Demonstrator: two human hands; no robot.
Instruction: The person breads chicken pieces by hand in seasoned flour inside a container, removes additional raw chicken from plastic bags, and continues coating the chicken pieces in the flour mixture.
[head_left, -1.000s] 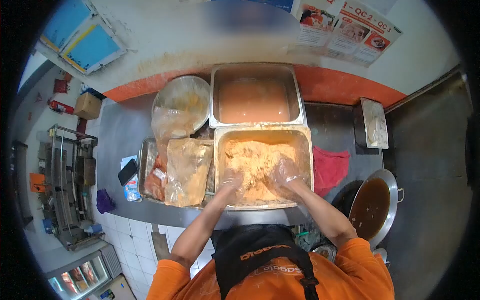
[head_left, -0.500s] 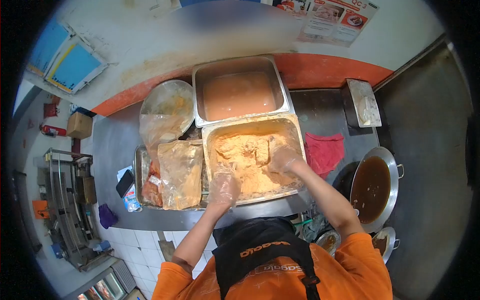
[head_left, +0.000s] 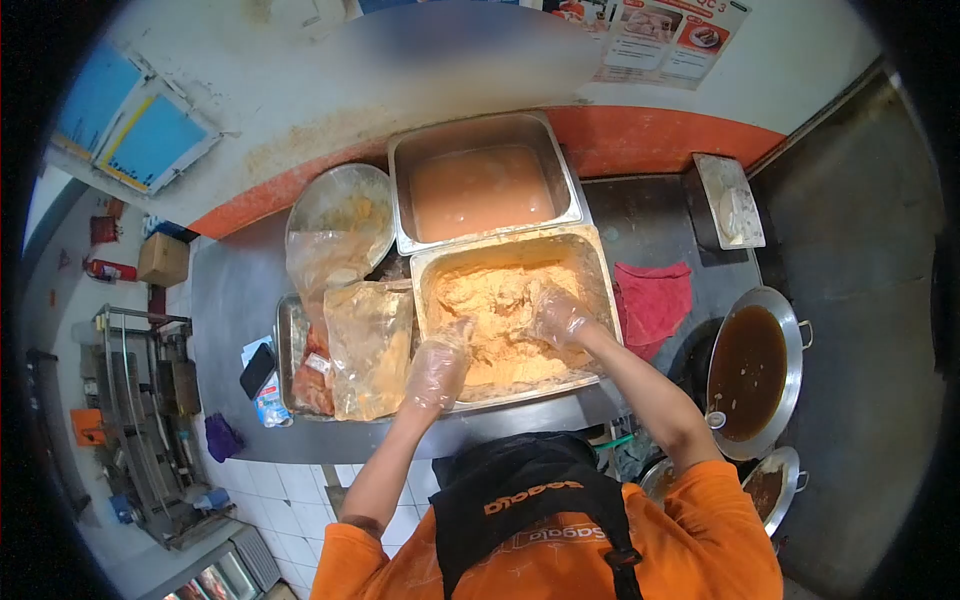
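Observation:
A metal pan (head_left: 612, 310) holds orange-yellow breading flour (head_left: 500, 370), with lumpy coated pieces (head_left: 495, 292) along its far half. My left hand (head_left: 440, 365), in a clear plastic glove, is over the pan's near left corner with its fingers toward the flour. My right hand (head_left: 562, 315), gloved the same way, reaches into the flour at the right side of the pan. On both hands the fingers are powdered and blend into the flour, so I cannot tell whether they are closed on anything.
Behind stands a pan of pinkish-orange liquid (head_left: 480, 190). To the left are a plastic bag (head_left: 370, 350), a tray of reddish meat (head_left: 312, 385), a round bowl (head_left: 335, 205) and a phone (head_left: 258, 370). A red cloth (head_left: 652, 305) and a large pot of brown liquid (head_left: 748, 370) are to the right.
My left hand has drawn slightly back and left, toward the pan's near edge. My right hand stays in the flour, shifted a little. The view has moved slightly.

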